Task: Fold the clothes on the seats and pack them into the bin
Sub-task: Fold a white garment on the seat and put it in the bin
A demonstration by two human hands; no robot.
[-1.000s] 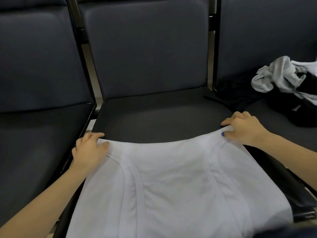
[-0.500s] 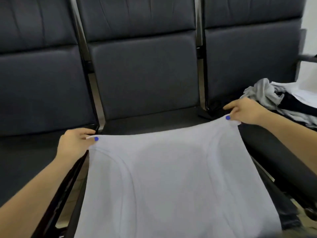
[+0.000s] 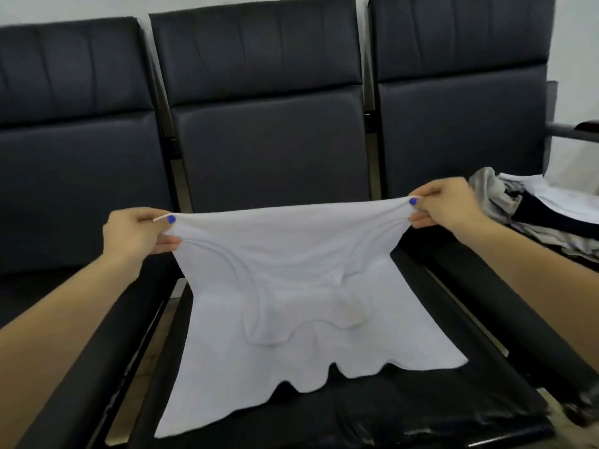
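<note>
Stretching a white garment [image 3: 291, 286] taut between two hands above the middle seat [image 3: 405, 409].

Going left to right: the left hand [image 3: 136, 233] is pinching the garment's left top corner between thumb and curled fingers, the right hand [image 3: 444, 202] is pinching the right top corner the same way, and the held edge is running crosswise between them, sitting slightly higher at the right. The garment is hanging from that edge toward the person, its lower hem trailing onto the seat cushion, so its long axis seems to be running front to back. Neither hand is nearer; each is holding its own corner. A pile of unfolded clothes [image 3: 531, 218] is lying on the right seat, well apart. No bin is showing.
</note>
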